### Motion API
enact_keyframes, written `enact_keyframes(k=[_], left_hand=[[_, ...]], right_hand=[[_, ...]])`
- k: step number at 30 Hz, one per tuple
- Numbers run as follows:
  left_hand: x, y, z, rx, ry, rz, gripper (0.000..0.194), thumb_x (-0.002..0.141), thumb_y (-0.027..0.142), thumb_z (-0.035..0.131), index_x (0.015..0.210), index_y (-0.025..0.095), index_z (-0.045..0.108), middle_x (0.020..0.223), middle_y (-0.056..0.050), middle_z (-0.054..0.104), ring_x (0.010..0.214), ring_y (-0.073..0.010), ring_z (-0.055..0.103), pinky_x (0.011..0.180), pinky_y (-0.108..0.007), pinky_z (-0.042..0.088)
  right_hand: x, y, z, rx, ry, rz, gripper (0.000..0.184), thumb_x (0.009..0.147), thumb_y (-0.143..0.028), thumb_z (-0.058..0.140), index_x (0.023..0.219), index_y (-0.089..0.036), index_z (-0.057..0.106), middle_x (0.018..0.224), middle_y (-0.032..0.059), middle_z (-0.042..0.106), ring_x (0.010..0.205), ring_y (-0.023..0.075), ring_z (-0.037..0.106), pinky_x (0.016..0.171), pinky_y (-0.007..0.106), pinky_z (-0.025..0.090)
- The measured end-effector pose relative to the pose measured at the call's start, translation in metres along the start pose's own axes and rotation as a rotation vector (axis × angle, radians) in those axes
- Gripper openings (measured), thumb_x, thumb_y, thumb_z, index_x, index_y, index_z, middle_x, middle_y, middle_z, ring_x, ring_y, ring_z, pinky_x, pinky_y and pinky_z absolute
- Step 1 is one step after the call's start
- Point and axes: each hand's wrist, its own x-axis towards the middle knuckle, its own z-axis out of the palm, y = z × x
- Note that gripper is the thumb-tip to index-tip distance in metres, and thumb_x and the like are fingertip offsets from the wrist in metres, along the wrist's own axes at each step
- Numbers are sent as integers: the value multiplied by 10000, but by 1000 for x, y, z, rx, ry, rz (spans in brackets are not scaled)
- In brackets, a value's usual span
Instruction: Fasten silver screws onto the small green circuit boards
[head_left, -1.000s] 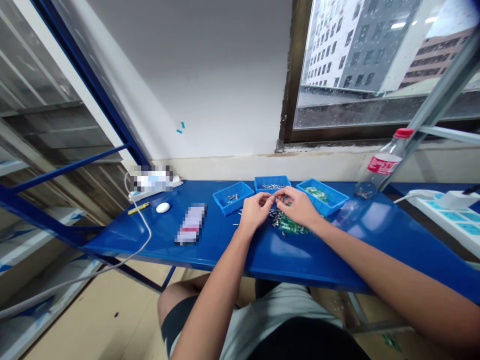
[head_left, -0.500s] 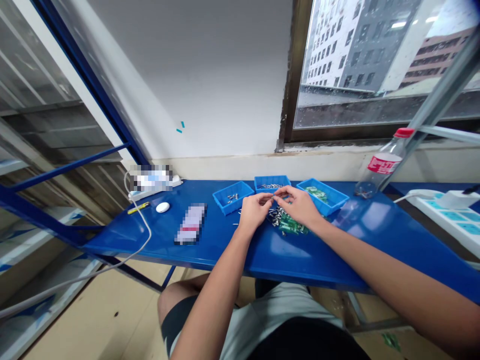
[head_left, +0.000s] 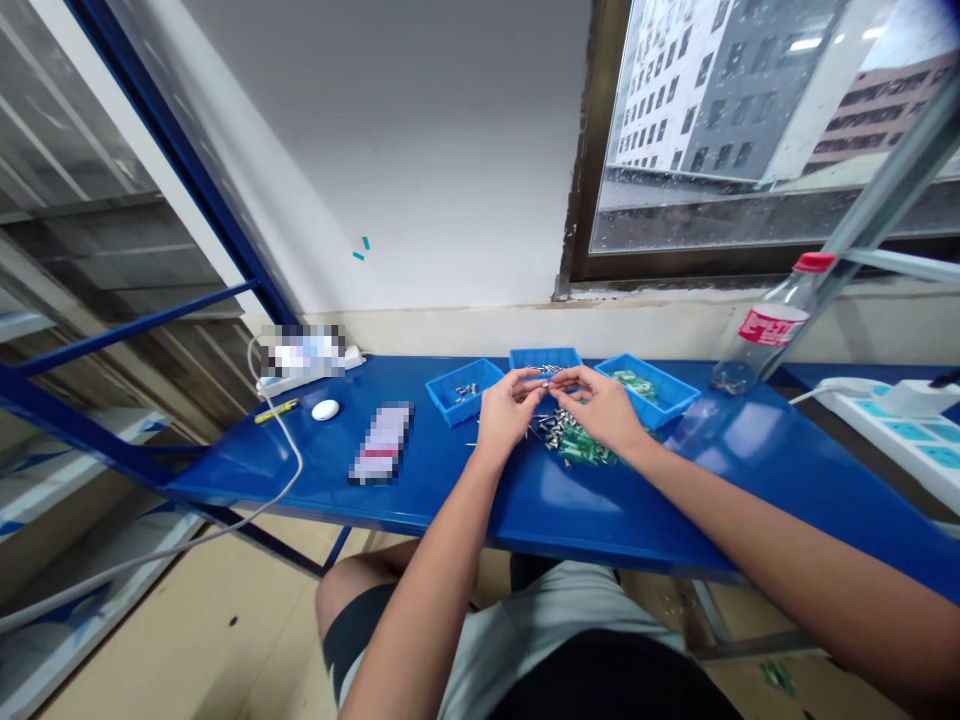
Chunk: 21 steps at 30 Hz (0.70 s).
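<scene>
My left hand (head_left: 506, 410) and my right hand (head_left: 595, 405) meet fingertip to fingertip above the table, both closed in a pinch. Between them is a small, shiny metal piece (head_left: 546, 384), too small to name. Just below my right hand lies a pile of metal screw-like parts (head_left: 551, 428) and green plastic pieces (head_left: 586, 447). Behind the hands stand three blue trays: the left tray (head_left: 448, 411) holds a few metal parts, the middle tray (head_left: 525, 357) thin metal parts, and the right tray (head_left: 679, 408) green pieces.
On the blue table (head_left: 315, 470) are a blurred-out phone-shaped object (head_left: 384, 440), a white round object (head_left: 325, 410) and a yellow-handled tool (head_left: 276, 411). A plastic bottle (head_left: 772, 325) stands at the right, near a power strip (head_left: 919, 425). A white cable (head_left: 296, 460) crosses the left end.
The fingertips of both hands have shifted slightly around the small piece, and it shows a little more. Trays and pile stay put; the view has tilted slightly.
</scene>
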Motion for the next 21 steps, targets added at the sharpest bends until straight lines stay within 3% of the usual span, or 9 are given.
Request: enact_keyframes(k=[4, 7, 11, 18, 21], left_hand=[[0, 3, -6, 270, 77, 149, 256, 920, 152, 633, 1164, 208, 687, 1073, -73, 786, 953, -201, 761, 915, -335, 601], [-1, 9, -18, 564, 157, 267, 219, 968, 171, 556, 1104, 227, 718, 1145, -92, 747, 1107, -239, 691, 1027, -376, 522], [-1, 7, -38, 818, 292, 222, 236, 975, 186, 535, 1120, 231, 715, 1162, -126, 729, 1185, -320, 607, 1061, -489, 445], [1, -13, -50, 902, 446, 174, 209, 902, 106, 561, 931, 229, 727, 1265, -122, 707, 1355, -372, 488, 1212, -662, 196], [2, -10, -48, 886, 417, 231, 216, 916, 113, 555, 968, 234, 727, 1251, -111, 702, 1378, -348, 479, 1235, -624, 221]], right_hand=[[-1, -7, 1, -61, -13, -25, 216, 930, -384, 669, 1064, -223, 726, 1059, 74, 779, 855, 227, 744, 787, 383, 629], [0, -9, 0, -160, -32, -64, 205, 949, -374, 642, 1072, -231, 722, 1040, 65, 777, 775, 213, 721, 739, 378, 609], [2, -6, -4, -315, -148, -213, 136, 953, -302, 623, 1016, -229, 720, 967, 63, 765, 883, 248, 697, 818, 415, 579], [1, -4, -4, -456, -345, -345, 160, 979, -325, 608, 1050, -244, 726, 988, 80, 751, 1013, 290, 631, 889, 454, 551], [1, -5, -6, -536, -394, -390, 237, 979, -393, 620, 1114, -234, 733, 1024, 106, 728, 1047, 311, 606, 919, 479, 538]])
